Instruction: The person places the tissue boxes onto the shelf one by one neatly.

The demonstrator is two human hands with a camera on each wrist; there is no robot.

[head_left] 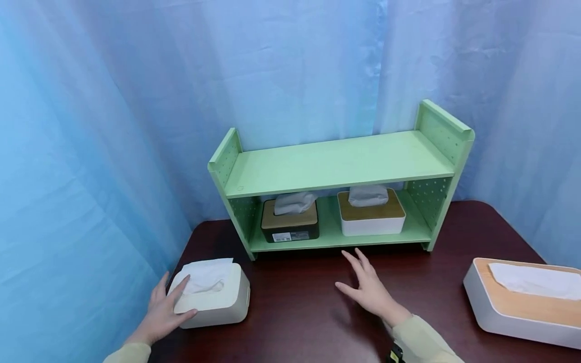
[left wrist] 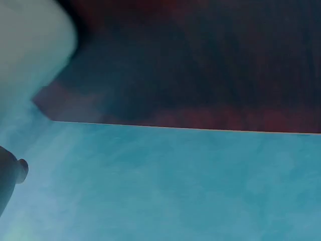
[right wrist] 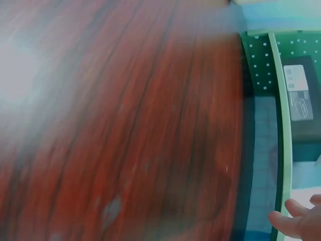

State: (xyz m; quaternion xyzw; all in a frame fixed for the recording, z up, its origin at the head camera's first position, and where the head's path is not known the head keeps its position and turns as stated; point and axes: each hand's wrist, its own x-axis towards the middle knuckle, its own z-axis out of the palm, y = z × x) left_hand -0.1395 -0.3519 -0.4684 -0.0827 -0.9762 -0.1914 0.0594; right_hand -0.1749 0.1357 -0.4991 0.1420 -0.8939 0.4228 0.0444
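Observation:
My left hand is at the left side of a cream tissue box, fingers spread, the index finger and thumb overlapping its lid in the head view. A white tissue lies over the slot of that box. My right hand hovers above the table in front of the green shelf, its fingers extended and apart, holding nothing. In the right wrist view a few fingertips show near the shelf's front edge. The left wrist view catches only a dark, blurred bit of the left hand.
The shelf's lower level holds a black tissue box with a brown lid and a white one with a wooden lid. A longer wood-topped tissue box sits at the right on the dark red table. Blue curtains hang behind and leftward.

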